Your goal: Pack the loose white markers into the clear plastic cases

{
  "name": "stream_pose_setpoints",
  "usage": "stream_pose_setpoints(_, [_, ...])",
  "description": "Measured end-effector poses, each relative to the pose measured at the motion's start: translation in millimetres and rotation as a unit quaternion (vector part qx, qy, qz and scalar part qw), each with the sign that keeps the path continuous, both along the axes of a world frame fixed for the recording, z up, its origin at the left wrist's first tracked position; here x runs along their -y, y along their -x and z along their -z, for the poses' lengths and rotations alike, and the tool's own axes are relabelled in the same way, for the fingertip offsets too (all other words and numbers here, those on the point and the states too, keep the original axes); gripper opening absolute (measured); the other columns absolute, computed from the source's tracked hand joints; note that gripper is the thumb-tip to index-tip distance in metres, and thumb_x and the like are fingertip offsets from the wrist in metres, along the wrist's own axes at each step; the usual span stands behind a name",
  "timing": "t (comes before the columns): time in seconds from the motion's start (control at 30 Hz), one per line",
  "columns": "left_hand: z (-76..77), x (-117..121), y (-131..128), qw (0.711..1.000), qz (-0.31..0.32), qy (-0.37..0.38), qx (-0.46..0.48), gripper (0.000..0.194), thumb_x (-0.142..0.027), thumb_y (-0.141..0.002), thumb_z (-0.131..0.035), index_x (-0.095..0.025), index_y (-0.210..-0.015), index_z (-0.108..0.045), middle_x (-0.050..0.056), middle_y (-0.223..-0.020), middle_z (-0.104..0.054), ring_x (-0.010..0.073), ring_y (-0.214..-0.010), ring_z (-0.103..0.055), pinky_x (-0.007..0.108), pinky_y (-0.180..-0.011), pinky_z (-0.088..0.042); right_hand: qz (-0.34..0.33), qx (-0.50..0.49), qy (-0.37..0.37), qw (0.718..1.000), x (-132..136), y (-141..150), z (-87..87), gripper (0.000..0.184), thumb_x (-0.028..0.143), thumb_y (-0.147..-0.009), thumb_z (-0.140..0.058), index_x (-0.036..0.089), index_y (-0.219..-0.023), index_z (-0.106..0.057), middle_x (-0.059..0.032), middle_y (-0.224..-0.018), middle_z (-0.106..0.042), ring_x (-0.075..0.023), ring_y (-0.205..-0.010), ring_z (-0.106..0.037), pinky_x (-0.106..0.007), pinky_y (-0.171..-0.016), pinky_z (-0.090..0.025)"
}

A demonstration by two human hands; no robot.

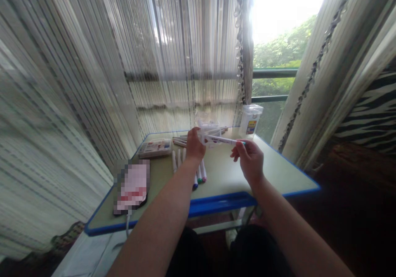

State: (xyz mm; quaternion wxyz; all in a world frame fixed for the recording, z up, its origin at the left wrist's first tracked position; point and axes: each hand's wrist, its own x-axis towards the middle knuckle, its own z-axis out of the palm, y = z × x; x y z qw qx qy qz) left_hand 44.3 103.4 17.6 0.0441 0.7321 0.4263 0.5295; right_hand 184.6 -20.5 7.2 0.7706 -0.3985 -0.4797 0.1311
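Note:
My left hand (195, 145) is closed on a clear plastic box (209, 130), holding it tilted above the desk with its opening toward the right. Between the thumb and fingers of my right hand (251, 159) is a white marker (223, 139) with a green end. The marker's far end reaches into the mouth of the box. Below my left forearm, several white markers (203, 173) lie side by side with blue, green and pink ends toward me. More thin pens or pencils (179, 142) lie behind my left hand, partly hidden.
A clear lidded container (251, 120) with a label stands at the desk's back right corner. A flat case (154, 147) lies at the back left. A blurred-out phone-like object (132, 186) with a cable is at the left edge. The desk (222, 178) has a blue rim; curtains hang behind.

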Motion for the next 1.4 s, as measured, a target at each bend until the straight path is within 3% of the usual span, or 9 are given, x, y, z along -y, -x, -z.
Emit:
stream_pose_setpoints(0.37, [3.2, -3.8, -0.5, 1.0, -0.004, -0.011, 0.01, 0.046, -0.001, -0.061, -0.059, -0.018, -0.102, -0.048, 0.009, -0.104, -0.055, 0.0245, -0.102, -0.055, 0.041, -0.094, -0.045, 0.134, 0.149, -0.041, 0.979, 4.5, -3.4, 6.2, 0.018, 0.034, -0.085, -0.06, 0.018, -0.093, -0.062, 0.0013, -0.063, -0.064, -0.0104, -0.049, -0.061, -0.022, -0.045, -0.05])
stream_pose_setpoints(0.73, [6.2, -8.6, -0.2, 0.997, -0.023, -0.037, 0.057, 0.043, -0.003, -0.062, -0.06, -0.021, -0.1, -0.049, 0.007, -0.103, -0.054, 0.0235, -0.103, -0.054, 0.043, -0.096, -0.044, 0.179, 0.15, -0.083, 0.969, 7.9, -6.8, 11.9, 0.014, 0.032, -0.088, -0.055, 0.019, -0.093, -0.059, 0.0019, -0.061, -0.061, -0.0108, -0.05, -0.06, -0.021, -0.046, -0.048])
stream_pose_setpoints(1.0, [4.8, 0.3, 1.1, 0.998, -0.011, -0.061, -0.001, 0.046, -0.002, -0.063, -0.062, -0.02, -0.103, -0.048, 0.008, -0.106, -0.051, 0.0249, -0.105, -0.052, 0.042, -0.095, -0.045, 0.196, 0.24, -0.061, 0.949, 8.2, -5.6, 5.8, 0.014, 0.03, -0.088, -0.055, 0.018, -0.091, -0.063, -0.0007, -0.067, -0.064, -0.0109, -0.053, -0.059, -0.023, -0.051, -0.049])
stream_pose_setpoints(1.13, [3.2, 4.6, 0.0, 0.996, 0.01, -0.08, -0.022, 0.047, 0.0, -0.063, -0.062, -0.02, -0.103, -0.047, 0.009, -0.107, -0.051, 0.0256, -0.106, -0.051, 0.042, -0.095, -0.045, 0.173, 0.306, -0.059, 0.934, 4.4, -3.7, 2.0, 0.017, 0.032, -0.086, -0.058, 0.018, -0.091, -0.065, -0.0024, -0.072, -0.066, -0.01, -0.052, -0.057, -0.023, -0.052, -0.051])
stream_pose_setpoints(1.4, [2.0, 5.6, 1.4, 0.994, 0.033, -0.105, -0.027, 0.044, -0.001, -0.064, -0.058, -0.02, -0.102, -0.045, 0.008, -0.105, -0.05, 0.024, -0.104, -0.05, 0.043, -0.094, -0.044, 0.143, 0.331, -0.04, 0.932, -2.1, -1.3, 5.4, 0.02, 0.034, -0.085, -0.059, 0.017, -0.093, -0.067, -0.0045, -0.075, -0.067, -0.0103, -0.053, -0.057, -0.024, -0.054, -0.052])
